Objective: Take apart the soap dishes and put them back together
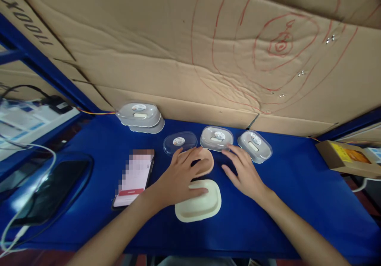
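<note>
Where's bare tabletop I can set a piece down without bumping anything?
Widest bare patch: blue table between the right hand and the cardboard box. A smaller one lies between the stacked lids and the phone. Crowded: middle, where the left hand, cream tray and three clear lids cluster.

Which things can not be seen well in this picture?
- Head view: phone screen is blurred out.
- Peach tray is mostly hidden under the left hand.
- Round stickers on the clear lids are too small to read.
- Cardboard box is cut by the right edge.
</note>
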The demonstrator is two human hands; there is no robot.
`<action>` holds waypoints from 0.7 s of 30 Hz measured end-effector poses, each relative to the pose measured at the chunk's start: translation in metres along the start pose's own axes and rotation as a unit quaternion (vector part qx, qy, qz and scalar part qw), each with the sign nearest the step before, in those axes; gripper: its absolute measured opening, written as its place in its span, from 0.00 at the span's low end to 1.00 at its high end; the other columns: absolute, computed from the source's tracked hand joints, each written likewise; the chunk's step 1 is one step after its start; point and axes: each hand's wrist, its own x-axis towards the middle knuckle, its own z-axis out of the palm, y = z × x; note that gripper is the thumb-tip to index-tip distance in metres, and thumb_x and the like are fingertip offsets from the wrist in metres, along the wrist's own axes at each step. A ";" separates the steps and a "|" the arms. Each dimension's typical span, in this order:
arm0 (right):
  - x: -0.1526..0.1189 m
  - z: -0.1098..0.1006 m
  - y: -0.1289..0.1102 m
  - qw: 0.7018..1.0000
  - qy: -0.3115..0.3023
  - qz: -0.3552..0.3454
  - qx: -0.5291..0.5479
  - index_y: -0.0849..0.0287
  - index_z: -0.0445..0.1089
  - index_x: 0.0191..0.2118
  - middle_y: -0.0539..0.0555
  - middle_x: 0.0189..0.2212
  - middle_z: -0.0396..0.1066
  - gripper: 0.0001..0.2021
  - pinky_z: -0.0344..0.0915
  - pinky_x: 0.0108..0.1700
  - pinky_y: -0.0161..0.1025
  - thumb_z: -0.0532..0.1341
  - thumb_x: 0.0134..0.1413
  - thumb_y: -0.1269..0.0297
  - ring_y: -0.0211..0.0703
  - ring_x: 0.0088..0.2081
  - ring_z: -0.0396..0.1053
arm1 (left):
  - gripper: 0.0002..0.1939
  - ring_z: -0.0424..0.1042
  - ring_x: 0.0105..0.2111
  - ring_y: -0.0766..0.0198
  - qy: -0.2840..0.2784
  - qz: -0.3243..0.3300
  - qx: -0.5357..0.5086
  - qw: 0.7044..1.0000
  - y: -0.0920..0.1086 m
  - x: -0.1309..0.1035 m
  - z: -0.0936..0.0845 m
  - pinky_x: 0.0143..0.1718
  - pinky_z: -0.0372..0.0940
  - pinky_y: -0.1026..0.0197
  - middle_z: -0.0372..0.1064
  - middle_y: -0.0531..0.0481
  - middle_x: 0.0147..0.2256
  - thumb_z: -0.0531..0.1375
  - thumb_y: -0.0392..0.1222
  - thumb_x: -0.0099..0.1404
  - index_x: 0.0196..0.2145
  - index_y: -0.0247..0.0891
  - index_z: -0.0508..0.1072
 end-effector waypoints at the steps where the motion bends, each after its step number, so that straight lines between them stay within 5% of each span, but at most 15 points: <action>1: 0.006 0.000 0.007 1.000 0.004 0.024 -0.011 0.50 0.62 0.69 0.61 0.67 0.65 0.23 0.64 0.66 0.62 0.59 0.72 0.61 0.60 0.67 0.63 | 0.37 0.54 0.70 0.36 -0.005 0.015 -0.005 1.000 0.001 0.000 0.001 0.69 0.43 0.30 0.57 0.35 0.70 0.68 0.59 0.64 0.66 0.45 0.64; 4: 0.024 0.006 0.022 0.998 0.001 0.057 -0.037 0.49 0.58 0.71 0.61 0.71 0.57 0.25 0.59 0.69 0.66 0.57 0.72 0.58 0.63 0.71 0.57 | 0.40 0.55 0.70 0.37 -0.011 0.032 -0.017 0.999 0.003 0.000 0.004 0.69 0.42 0.31 0.60 0.38 0.68 0.71 0.61 0.60 0.65 0.48 0.66; 8: 0.034 0.017 0.031 0.995 -0.033 0.068 -0.065 0.50 0.54 0.73 0.61 0.73 0.54 0.29 0.56 0.69 0.69 0.58 0.72 0.56 0.66 0.74 0.50 | 0.31 0.58 0.68 0.40 -0.012 0.028 -0.025 0.999 0.000 0.000 0.002 0.69 0.43 0.33 0.65 0.41 0.64 0.69 0.52 0.65 0.63 0.50 0.67; 14: 0.021 0.013 0.030 0.996 -0.008 0.067 -0.065 0.51 0.63 0.66 0.64 0.58 0.68 0.26 0.58 0.66 0.70 0.63 0.67 0.51 0.69 0.68 0.60 | 0.20 0.62 0.66 0.40 -0.018 -0.007 0.017 1.000 -0.002 -0.001 -0.003 0.68 0.44 0.30 0.67 0.39 0.63 0.62 0.41 0.67 0.57 0.45 0.72; 21: 0.007 0.009 0.025 0.994 0.008 0.108 -0.006 0.53 0.63 0.62 0.65 0.59 0.63 0.22 0.65 0.66 0.63 0.63 0.67 0.55 0.65 0.69 0.59 | 0.19 0.64 0.64 0.37 -0.019 -0.019 0.031 0.999 -0.002 0.000 -0.005 0.64 0.54 0.32 0.71 0.36 0.59 0.61 0.38 0.64 0.53 0.39 0.73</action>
